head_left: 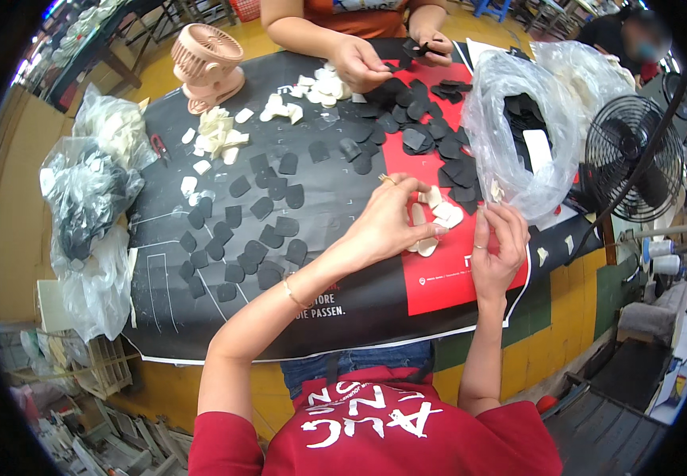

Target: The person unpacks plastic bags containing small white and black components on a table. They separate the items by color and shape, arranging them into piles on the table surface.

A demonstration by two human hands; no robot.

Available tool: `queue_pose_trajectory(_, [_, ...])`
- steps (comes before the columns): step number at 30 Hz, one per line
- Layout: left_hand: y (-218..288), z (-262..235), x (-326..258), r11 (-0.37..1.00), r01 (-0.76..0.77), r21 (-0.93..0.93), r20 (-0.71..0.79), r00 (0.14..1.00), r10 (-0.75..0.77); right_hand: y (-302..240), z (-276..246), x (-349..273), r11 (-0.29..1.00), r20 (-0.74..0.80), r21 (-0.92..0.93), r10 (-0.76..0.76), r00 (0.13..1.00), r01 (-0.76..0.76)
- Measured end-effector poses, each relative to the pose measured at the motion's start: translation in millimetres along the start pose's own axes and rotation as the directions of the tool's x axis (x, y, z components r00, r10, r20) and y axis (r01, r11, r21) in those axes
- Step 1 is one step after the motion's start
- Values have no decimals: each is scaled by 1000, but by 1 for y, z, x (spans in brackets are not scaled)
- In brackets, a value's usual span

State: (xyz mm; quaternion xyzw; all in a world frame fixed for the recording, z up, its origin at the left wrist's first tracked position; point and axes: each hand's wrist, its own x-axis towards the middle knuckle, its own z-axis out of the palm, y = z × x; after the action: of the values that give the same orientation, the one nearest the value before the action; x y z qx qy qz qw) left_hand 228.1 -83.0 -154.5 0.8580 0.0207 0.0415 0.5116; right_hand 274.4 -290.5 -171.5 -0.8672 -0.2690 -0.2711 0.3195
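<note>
My left hand (389,218) reaches over a small pile of cream rounded pieces (447,213) on the red part of the printed sheet. Its thumb and curled fingers stand apart, touching or just above the pieces. My right hand (500,252) is raised right of the pile, fingertips pinched together; what they hold, if anything, is too small to make out. A cream scrap (496,190) shows just beyond those fingertips, against the clear plastic bag (478,119). Many black rounded pieces (270,236) lie scattered to the left, and more black pieces (458,170) are heaped beyond my hands.
Across the table a co-worker's hands (359,65) handle black pieces. Cream heaps (218,133) and a pink fan (207,63) stand far left, near red-handled snips (158,147). Plastic bags (93,198) line the left edge. A black fan (633,159) stands at the right.
</note>
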Motion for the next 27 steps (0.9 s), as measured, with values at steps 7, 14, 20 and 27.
queue_pose_trajectory(7, [1, -29, -33, 997, -39, -60, -153, 988, 30, -2, -17, -22, 991, 148, 86, 88, 985, -102])
queue_pose_trajectory(14, [4, -10, -88, 982, -52, 181, -142, 987, 78, -34, -14, -14, 996, 450, 91, -61, 891, 22])
queue_pose_trajectory(20, [-5, 15, -93, 923, -59, 381, -188, 972, 140, -29, -15, -17, 999, 476, 9, -39, 879, 40])
queue_pose_trajectory(27, [-17, 28, -60, 660, -273, 700, 70, 946, 316, -27, -22, -23, 1000, 370, -28, 13, 929, -3])
